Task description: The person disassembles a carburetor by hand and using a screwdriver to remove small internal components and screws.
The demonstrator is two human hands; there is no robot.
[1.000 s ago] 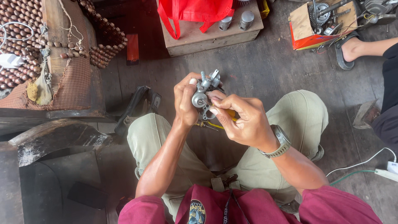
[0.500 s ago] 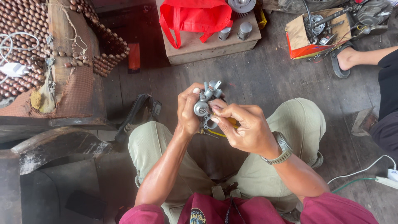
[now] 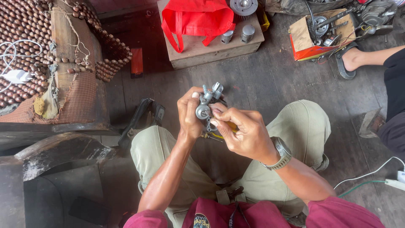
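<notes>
Your left hand [image 3: 190, 114] is clenched around the grey metal carburetor [image 3: 206, 107], holding it up above your knees, well clear of the plank floor [image 3: 270, 80]. Your right hand [image 3: 242, 133] pinches at its lower side and closes on a yellow-handled tool [image 3: 231, 126], mostly hidden by the fingers. Keep the left grip firm and the casting steady, work the tool with small wrist turns, and stay over your lap so that a loosened small part drops onto your trousers rather than between the planks.

Counted: one carburetor, one tool, two hands at work. On the wooden box [image 3: 211, 48] ahead lie one red bag [image 3: 196, 19] and two small metal cylinders [image 3: 237, 34].
</notes>
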